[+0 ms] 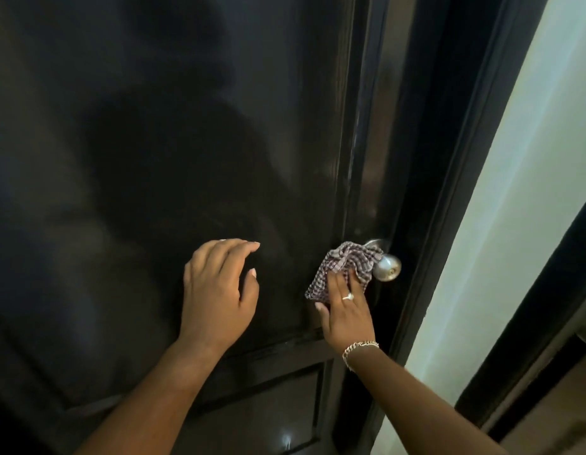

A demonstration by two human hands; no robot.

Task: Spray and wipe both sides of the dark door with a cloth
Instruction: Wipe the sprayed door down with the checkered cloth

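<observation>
The dark glossy door fills most of the view, with a raised panel edge near its right side. A checked purple-and-white cloth is pressed flat against the door just left of the round silver knob, and drapes partly over the knob's neck. My right hand, with a ring and a chain bracelet, holds the cloth against the door with its fingers. My left hand hovers at the panel to the left, fingers curved and apart, holding nothing. No spray bottle is in view.
A black door frame runs along the door's right edge. Beyond it stands a pale wall, then another dark frame at the lower right. A lower door panel shows a small glare spot.
</observation>
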